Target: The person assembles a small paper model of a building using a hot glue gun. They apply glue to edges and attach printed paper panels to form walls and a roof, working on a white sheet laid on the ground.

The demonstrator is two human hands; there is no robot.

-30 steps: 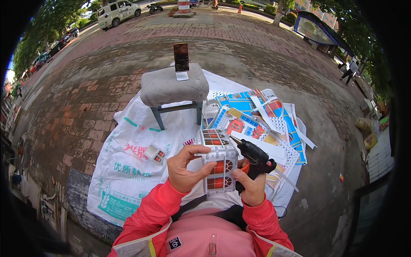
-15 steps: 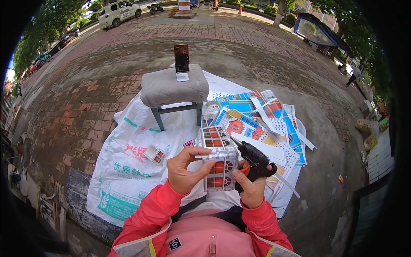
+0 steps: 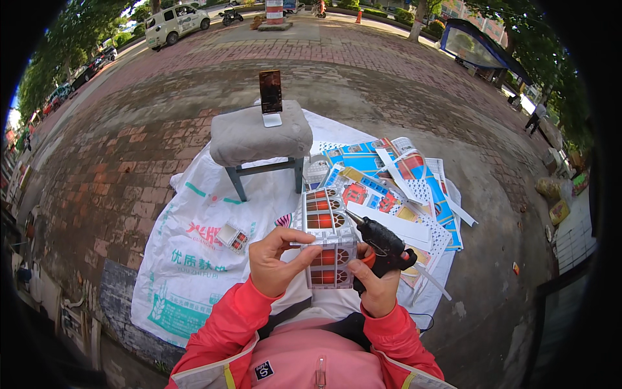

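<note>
a wide brick pavement [image 3: 116,162] spreads all round, and on it lies a big white woven sack [image 3: 188,259] opened flat like a mat. at the far edge of the sack stands a small stool with a grey cushion [image 3: 259,137], and a phone on a white stand [image 3: 271,96] is propped upright on top of it. to the right of the stool a heap of printed card sheets [image 3: 395,188], blue, red and white, lies fanned over the sack. a white van [image 3: 173,21] is parked far off at the top left.

close in front of the person's chest, held up over the near part of the sack, is a paper model building [image 3: 324,236] with red windows. the left hand [image 3: 275,259] grips it from the left, fingers curled over its top edge. the right hand [image 3: 376,285] is clenched round the handle of a black glue gun [image 3: 382,241], its nozzle touching the model's right side. a small paper box [image 3: 233,236] lies on the sack just left of the hands.
</note>
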